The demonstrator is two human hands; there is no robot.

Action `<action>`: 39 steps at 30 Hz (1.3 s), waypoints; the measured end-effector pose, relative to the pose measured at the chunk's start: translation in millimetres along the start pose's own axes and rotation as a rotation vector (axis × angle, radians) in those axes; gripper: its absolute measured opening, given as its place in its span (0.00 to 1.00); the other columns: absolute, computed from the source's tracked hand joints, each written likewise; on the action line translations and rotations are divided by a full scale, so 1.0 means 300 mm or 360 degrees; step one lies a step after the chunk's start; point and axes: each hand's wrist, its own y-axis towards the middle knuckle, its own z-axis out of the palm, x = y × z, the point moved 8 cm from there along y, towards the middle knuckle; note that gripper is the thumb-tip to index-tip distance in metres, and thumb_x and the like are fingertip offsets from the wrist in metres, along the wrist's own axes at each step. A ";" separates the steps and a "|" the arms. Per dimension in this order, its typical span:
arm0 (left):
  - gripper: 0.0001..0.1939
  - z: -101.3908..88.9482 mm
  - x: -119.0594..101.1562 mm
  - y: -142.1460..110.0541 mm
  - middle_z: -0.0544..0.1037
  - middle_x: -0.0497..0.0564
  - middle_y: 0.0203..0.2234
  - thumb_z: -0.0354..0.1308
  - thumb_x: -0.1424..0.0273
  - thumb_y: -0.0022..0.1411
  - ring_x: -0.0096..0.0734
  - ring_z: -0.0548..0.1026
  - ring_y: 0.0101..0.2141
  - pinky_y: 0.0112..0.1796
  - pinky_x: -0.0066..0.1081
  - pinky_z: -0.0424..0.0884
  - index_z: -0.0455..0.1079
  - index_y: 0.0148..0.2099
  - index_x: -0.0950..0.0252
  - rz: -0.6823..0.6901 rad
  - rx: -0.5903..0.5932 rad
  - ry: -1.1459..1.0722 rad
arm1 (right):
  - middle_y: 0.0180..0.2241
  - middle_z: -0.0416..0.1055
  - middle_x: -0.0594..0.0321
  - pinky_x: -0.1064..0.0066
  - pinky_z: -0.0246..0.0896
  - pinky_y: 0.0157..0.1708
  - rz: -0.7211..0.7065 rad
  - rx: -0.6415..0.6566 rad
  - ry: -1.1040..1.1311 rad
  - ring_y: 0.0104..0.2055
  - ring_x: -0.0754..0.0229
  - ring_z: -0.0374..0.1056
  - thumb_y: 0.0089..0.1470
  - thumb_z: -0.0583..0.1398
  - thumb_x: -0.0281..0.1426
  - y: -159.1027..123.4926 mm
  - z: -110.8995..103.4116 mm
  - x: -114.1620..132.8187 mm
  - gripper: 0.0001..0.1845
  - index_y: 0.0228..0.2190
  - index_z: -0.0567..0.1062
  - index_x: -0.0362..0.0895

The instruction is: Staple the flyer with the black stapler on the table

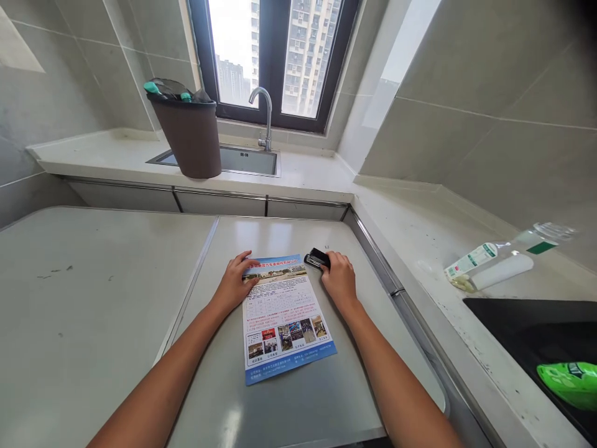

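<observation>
Brown bin holds teal-ended items; left fingers spread on flyer, right fingers pinching stapler

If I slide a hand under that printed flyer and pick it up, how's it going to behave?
The flyer looks like one thin sheet, so it will probably feel light and may droop if held by one edge. Its highlights look faint, so I can't tell how slippery it is.
</observation>
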 end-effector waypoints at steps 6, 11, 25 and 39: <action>0.15 0.004 0.023 0.001 0.66 0.57 0.64 0.62 0.68 0.60 0.51 0.65 0.63 0.61 0.51 0.62 0.75 0.50 0.59 -0.0052 -0.0054 -0.0056 | 0.43 0.73 0.53 0.62 0.60 0.43 -0.0155 -0.0009 0.0227 0.46 0.49 0.67 0.59 0.59 0.27 -0.029 -0.064 0.133 0.10 0.44 0.71 0.45; 0.11 -0.080 0.048 -0.003 0.76 0.57 0.48 0.54 0.63 0.67 0.42 0.75 0.50 0.47 0.38 0.73 0.75 0.42 0.62 -0.0210 -0.0383 -0.0315 | 0.40 0.74 0.61 0.68 0.56 0.34 -0.0523 0.0549 0.0273 0.40 0.54 0.69 0.54 0.63 0.30 -0.139 0.021 0.353 0.12 0.41 0.70 0.48; 0.15 -0.147 0.149 -0.035 0.75 0.51 0.32 0.45 0.62 0.71 0.39 0.72 0.35 0.38 0.34 0.66 0.66 0.34 0.61 -0.0565 -0.0658 -0.0245 | 0.37 0.72 0.64 0.71 0.55 0.35 -0.0315 0.0786 0.0448 0.39 0.57 0.68 0.53 0.64 0.29 -0.167 -0.071 0.075 0.09 0.36 0.70 0.46; 0.27 -0.130 0.194 -0.060 0.47 0.42 0.17 0.47 0.52 0.68 0.27 0.49 0.20 0.22 0.29 0.49 0.42 0.21 0.57 -0.0769 -0.0647 -0.0399 | 0.41 0.74 0.60 0.60 0.63 0.45 -0.0078 0.0654 0.0831 0.44 0.49 0.70 0.53 0.65 0.40 -0.241 -0.084 -0.135 0.16 0.42 0.72 0.48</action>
